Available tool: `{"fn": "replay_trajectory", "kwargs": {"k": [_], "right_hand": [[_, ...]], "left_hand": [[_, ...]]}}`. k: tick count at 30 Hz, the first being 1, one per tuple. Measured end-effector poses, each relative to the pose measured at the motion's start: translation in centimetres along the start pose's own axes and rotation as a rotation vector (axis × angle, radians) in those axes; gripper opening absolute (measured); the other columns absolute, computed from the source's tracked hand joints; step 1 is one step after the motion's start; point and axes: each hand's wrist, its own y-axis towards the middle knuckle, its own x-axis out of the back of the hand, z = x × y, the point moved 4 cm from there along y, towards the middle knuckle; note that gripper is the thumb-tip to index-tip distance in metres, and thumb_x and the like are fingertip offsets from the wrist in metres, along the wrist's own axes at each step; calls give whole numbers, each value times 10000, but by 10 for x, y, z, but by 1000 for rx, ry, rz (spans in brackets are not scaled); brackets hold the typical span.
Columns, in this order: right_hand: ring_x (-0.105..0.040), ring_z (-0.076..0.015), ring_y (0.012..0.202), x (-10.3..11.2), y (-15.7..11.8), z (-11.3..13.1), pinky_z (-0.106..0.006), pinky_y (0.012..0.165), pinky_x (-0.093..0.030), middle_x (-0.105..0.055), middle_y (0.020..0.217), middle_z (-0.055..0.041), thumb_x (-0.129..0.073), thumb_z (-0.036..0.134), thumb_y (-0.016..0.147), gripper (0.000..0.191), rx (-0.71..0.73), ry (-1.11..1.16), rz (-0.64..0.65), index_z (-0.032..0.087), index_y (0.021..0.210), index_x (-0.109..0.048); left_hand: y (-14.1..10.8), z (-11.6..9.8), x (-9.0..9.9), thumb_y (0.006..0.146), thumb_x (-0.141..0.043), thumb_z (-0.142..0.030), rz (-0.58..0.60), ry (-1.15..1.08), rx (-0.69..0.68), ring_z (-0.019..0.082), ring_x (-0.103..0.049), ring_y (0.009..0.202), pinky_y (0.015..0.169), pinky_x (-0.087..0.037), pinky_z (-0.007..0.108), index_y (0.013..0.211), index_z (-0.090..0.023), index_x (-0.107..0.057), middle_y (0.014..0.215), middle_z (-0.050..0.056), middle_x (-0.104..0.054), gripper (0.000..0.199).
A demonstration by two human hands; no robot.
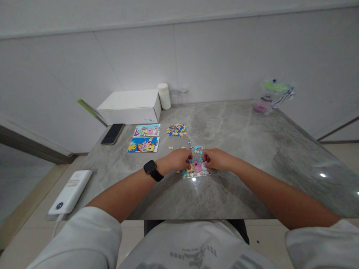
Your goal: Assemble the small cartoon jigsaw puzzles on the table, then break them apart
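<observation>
A small, partly assembled colourful puzzle (197, 169) lies on the grey marbled table in front of me. My left hand (182, 158), below a black watch, has its fingers curled at the puzzle's upper left edge. Opposite it, my right hand (212, 159) is closed at the upper right edge. Whatever the fingertips pinch is too small to name. Loose pieces (197, 148) lie just beyond the puzzle between the hands, and a few single ones (171, 147) are scattered to the left.
A pile of blue and yellow pieces (177, 130) lies farther back. Two picture cards (143, 144), a phone (112, 134), a white box (128, 105), a white bottle (164, 96) and clear glasses stand or lie left. A plastic bag (274, 96) sits back right; a power bank (71, 192) is left.
</observation>
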Motion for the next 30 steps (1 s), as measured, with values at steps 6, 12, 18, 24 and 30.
{"fn": "replay_trajectory", "kwargs": {"k": [6,12,18,24,30], "right_hand": [[-678,-186,812,2,-3,2,-255,698,-405,-760,893,-19,-737,235,875,332,-2,94,-43,203,1198,-665],[-646,-192,898,-3,9,5,-260,776,-423,-730,986,-54,-769,224,839,198,157,84,-162,204,1036,-749],[-617,-159,800,-5,16,1,-240,720,-410,-700,865,-7,-741,217,833,100,166,245,-170,198,931,-752],[-602,-148,728,-9,17,3,-242,682,-416,-677,769,19,-695,227,841,95,190,415,-171,191,916,-741],[-619,-157,732,-12,20,-1,-249,682,-462,-690,770,12,-674,261,845,130,168,572,-120,183,931,-734]], "left_hand": [[3,3,-2,912,-663,-228,-60,-34,-99,207,-689,858,748,-476,284,995,-190,-786,979,70,-785,153],[3,12,-5,913,-638,-227,-76,-153,-67,189,-674,791,751,-475,269,1025,-209,-782,914,36,-781,183],[2,12,-4,903,-610,-213,-100,-194,-5,186,-672,816,732,-461,255,1054,-213,-781,937,26,-780,228],[-1,8,-4,940,-629,-305,-85,-231,-4,168,-634,763,705,-419,252,989,-196,-761,856,12,-745,178],[1,10,-8,971,-628,-363,-105,-257,-66,152,-585,708,665,-379,250,867,-186,-720,756,-5,-683,225]]}}
